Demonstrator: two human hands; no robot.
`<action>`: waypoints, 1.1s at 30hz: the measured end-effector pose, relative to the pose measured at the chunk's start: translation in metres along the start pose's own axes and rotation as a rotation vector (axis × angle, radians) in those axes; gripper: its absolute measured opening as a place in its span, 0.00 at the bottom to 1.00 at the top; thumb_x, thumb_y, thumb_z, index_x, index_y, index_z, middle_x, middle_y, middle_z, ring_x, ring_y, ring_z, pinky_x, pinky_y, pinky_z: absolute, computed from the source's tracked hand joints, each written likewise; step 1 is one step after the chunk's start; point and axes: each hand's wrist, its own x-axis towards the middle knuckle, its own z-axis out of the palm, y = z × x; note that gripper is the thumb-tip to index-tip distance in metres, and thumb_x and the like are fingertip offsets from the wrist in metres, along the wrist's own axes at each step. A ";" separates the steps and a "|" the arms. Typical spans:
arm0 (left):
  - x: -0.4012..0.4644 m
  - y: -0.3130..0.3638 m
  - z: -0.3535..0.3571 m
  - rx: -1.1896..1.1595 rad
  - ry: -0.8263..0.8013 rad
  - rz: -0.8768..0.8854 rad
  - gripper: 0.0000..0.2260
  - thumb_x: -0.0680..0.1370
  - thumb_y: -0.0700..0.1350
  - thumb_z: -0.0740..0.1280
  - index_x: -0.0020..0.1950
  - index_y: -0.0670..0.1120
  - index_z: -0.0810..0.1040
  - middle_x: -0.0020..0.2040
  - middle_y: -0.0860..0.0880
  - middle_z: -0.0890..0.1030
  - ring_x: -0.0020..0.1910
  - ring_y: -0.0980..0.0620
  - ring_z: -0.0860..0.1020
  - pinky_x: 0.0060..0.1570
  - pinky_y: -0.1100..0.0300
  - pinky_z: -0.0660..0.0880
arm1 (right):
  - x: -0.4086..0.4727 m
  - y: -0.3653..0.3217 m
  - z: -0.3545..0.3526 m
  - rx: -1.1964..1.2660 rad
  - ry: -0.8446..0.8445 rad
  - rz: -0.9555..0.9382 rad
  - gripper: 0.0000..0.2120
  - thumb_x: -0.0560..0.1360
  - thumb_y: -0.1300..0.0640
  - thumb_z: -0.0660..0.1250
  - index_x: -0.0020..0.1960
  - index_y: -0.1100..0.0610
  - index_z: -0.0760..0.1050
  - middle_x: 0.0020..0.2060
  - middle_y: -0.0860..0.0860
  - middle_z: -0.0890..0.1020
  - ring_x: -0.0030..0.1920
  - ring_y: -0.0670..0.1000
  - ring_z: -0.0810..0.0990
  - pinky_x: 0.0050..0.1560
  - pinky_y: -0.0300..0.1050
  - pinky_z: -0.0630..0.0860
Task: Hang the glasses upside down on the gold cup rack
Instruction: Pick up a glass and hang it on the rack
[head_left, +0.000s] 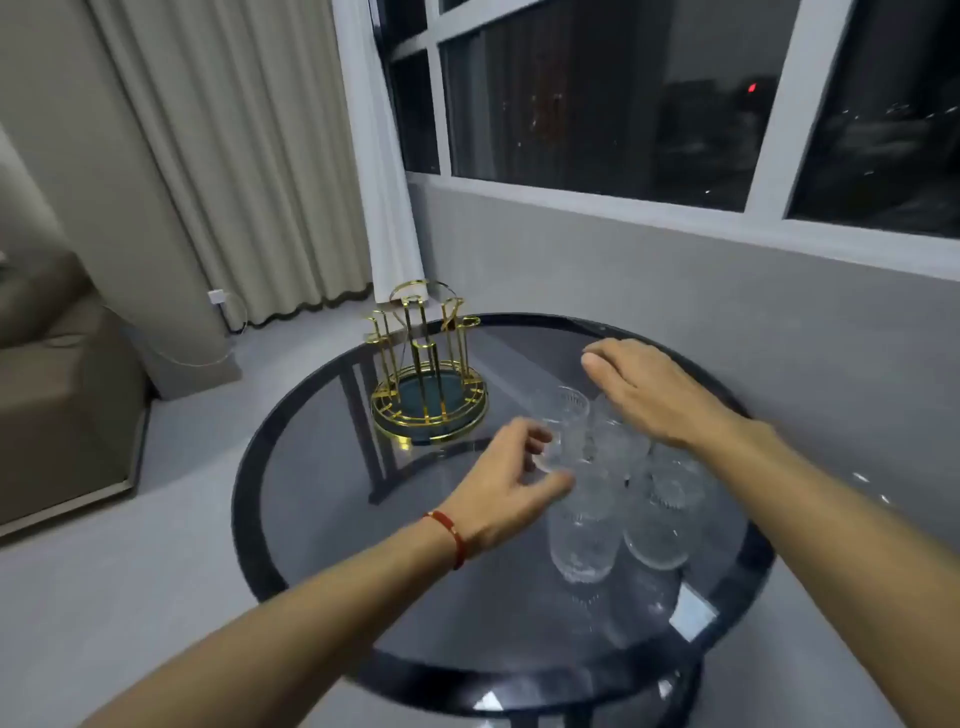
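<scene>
Several clear ribbed glasses (587, 540) stand upright in a cluster on the right half of a round dark glass table (322, 519). The gold cup rack (428, 374) stands at the table's far left with nothing on its prongs. My left hand (506, 483), a red bracelet on its wrist, curls around the leftmost far glass (563, 436), thumb and fingers on either side, touching or nearly so. My right hand (654, 395) hovers palm down over the far glasses, fingers spread, holding nothing.
A grey wall and window sill run close behind the table on the right. A beige sofa (57, 395) stands at the left, curtains (244, 171) and a cable behind the rack. Grey floor surrounds the table.
</scene>
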 end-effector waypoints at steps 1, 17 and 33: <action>-0.013 0.004 0.007 0.047 -0.069 0.009 0.30 0.74 0.59 0.72 0.71 0.50 0.67 0.65 0.49 0.74 0.61 0.52 0.75 0.58 0.60 0.74 | -0.014 -0.003 -0.001 0.073 0.078 0.000 0.25 0.83 0.38 0.49 0.66 0.49 0.77 0.63 0.51 0.81 0.65 0.55 0.77 0.68 0.60 0.71; -0.017 -0.006 -0.030 -0.119 0.354 0.040 0.39 0.64 0.63 0.73 0.73 0.51 0.73 0.67 0.55 0.77 0.64 0.58 0.75 0.64 0.61 0.72 | -0.090 -0.059 0.044 0.632 0.284 0.034 0.12 0.82 0.54 0.66 0.63 0.46 0.80 0.61 0.42 0.83 0.61 0.38 0.80 0.60 0.36 0.77; 0.033 -0.118 -0.078 -0.001 0.508 -0.122 0.28 0.76 0.66 0.58 0.71 0.53 0.74 0.71 0.51 0.73 0.73 0.51 0.68 0.69 0.54 0.68 | 0.048 -0.070 0.047 0.688 0.241 0.325 0.25 0.73 0.39 0.75 0.65 0.43 0.72 0.61 0.50 0.81 0.36 0.53 0.89 0.40 0.51 0.86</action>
